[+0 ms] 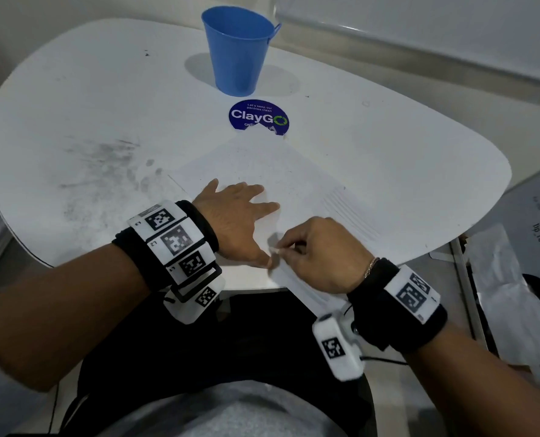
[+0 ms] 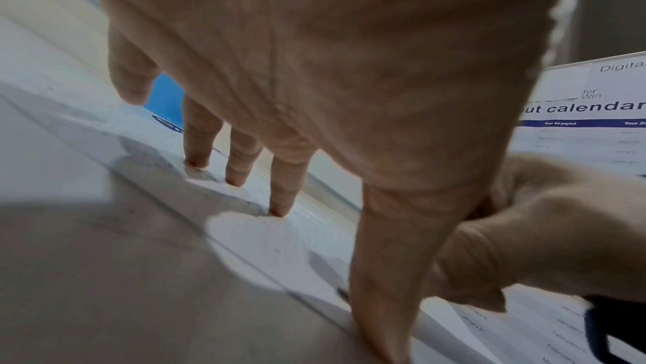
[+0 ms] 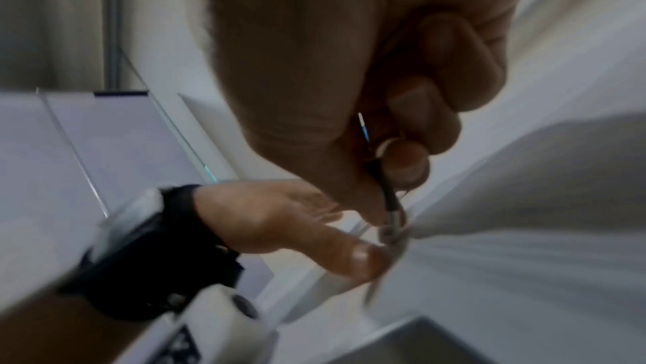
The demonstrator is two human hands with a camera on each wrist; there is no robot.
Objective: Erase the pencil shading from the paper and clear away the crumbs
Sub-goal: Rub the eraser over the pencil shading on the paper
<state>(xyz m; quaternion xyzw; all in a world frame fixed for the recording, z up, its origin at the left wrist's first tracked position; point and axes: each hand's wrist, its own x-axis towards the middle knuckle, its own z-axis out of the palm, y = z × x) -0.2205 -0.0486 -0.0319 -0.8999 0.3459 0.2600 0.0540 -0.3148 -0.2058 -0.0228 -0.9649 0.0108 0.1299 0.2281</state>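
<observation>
Left hand (image 1: pixel 237 216): flat, fingers spread, pinning paper (image 1: pixel 293 178) to desk (image 1: pixel 88 105). Right hand (image 1: pixel 319 257): just beside, pinching eraser (image 1: pixel 275 250) for rubbing.

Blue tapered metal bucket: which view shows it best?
The head view: the blue tapered metal bucket stands whole and upright at the far side of the white table. The left wrist view shows only a blue sliver behind the left hand's fingers. The right wrist view shows none.
</observation>
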